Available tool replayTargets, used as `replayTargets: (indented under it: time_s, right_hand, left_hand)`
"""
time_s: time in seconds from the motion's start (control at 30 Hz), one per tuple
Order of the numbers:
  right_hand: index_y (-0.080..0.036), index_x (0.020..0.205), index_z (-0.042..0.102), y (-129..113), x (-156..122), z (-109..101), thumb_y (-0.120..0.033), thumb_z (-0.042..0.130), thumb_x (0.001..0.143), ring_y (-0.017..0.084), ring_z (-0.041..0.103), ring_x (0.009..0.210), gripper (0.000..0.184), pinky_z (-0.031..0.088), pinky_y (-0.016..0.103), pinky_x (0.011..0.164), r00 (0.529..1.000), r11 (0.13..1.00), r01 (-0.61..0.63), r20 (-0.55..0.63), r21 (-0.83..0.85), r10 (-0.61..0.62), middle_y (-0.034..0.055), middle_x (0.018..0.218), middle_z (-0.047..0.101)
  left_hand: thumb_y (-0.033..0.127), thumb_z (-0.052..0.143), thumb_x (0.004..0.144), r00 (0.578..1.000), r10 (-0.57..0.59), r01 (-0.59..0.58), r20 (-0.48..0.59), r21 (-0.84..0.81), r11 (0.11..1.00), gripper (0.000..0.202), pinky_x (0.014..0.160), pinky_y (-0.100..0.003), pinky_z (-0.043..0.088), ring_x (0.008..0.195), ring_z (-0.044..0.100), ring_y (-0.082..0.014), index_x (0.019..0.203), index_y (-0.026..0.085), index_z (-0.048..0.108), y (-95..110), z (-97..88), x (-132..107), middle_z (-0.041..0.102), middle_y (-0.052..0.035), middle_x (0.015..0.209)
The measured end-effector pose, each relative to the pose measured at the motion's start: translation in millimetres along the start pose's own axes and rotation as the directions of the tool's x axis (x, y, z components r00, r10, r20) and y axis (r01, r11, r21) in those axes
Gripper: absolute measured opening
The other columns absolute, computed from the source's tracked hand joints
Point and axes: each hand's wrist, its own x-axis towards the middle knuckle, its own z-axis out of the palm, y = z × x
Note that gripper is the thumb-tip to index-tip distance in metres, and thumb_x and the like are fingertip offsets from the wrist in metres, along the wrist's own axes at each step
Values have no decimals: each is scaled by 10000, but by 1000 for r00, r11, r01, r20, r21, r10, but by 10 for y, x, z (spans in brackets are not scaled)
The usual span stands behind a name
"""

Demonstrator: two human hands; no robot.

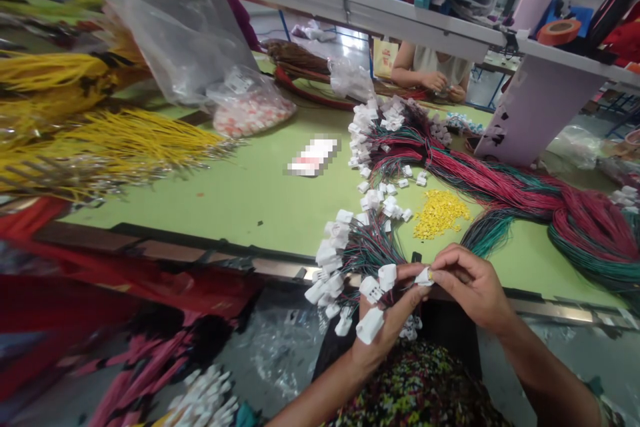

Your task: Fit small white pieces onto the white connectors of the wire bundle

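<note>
My left hand [387,317] is closed round a bunch of red and green wires with white plastic connectors [345,260] on their ends. Between its thumb and fingertip sits one white connector [424,276]. My right hand [470,283] pinches that same connector from the right, fingers pressed together. Both hands hover over the near edge of the green table [260,193]. A small heap of yellow pieces [440,213] lies on the table just beyond my hands.
Long red and green wire bundles [525,193] with white connectors run across the right. Yellow wire bundles [100,140] lie at the left, with plastic bags [250,107] behind. Another person's hands [443,83] work at the far side, under a shelf [400,13].
</note>
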Motion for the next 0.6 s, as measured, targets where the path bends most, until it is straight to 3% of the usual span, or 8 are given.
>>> replayTargets:
  time_s: [0.17, 0.3, 0.37, 0.47, 0.6]
  right_hand:
    - [-213, 927, 702, 60, 7, 47, -401, 801, 836, 122, 671, 739, 232, 577, 236, 709, 980, 948, -195, 20, 252, 196, -6, 827, 695]
    - [-198, 877, 699, 55, 41, 34, -419, 871, 748, 114, 668, 734, 308, 567, 223, 708, 966, 922, -253, 23, 293, 257, -5, 816, 707]
    - [-202, 894, 699, 42, 47, 20, -439, 845, 773, 116, 660, 733, 303, 560, 225, 695, 966, 926, -257, 50, 276, 253, 1, 824, 706]
    - [-215, 964, 690, 4, 28, -3, -425, 770, 850, 124, 635, 742, 251, 532, 229, 660, 980, 965, -192, 81, 177, 180, 14, 882, 686]
    - [-216, 986, 681, -98, -65, -118, -290, 725, 878, 115, 562, 706, 138, 473, 229, 618, 998, 987, 35, 51, -155, -27, 20, 937, 625]
  left_hand:
    - [300, 802, 810, 1000, 25, -25, 7, 49, 998, 197, 691, -288, 602, 737, 715, -193, 975, 193, 808, -14, -6, -3, 794, -46, 853]
    - [246, 790, 814, 995, 99, -101, 18, 120, 988, 154, 750, -308, 612, 801, 740, -214, 960, 204, 813, -38, -22, 17, 809, -48, 902]
    - [230, 790, 810, 994, 111, -113, 23, 136, 984, 159, 762, -305, 614, 814, 748, -214, 967, 217, 813, -23, -19, 30, 815, -40, 907]
    - [249, 788, 819, 994, 94, -103, 63, 150, 983, 143, 770, -316, 619, 809, 754, -219, 956, 215, 808, 26, -9, 42, 817, -45, 900]
    - [310, 819, 802, 989, 75, -92, 124, 135, 987, 256, 838, -351, 618, 890, 753, -240, 1031, 204, 774, 44, -24, 43, 809, -82, 982]
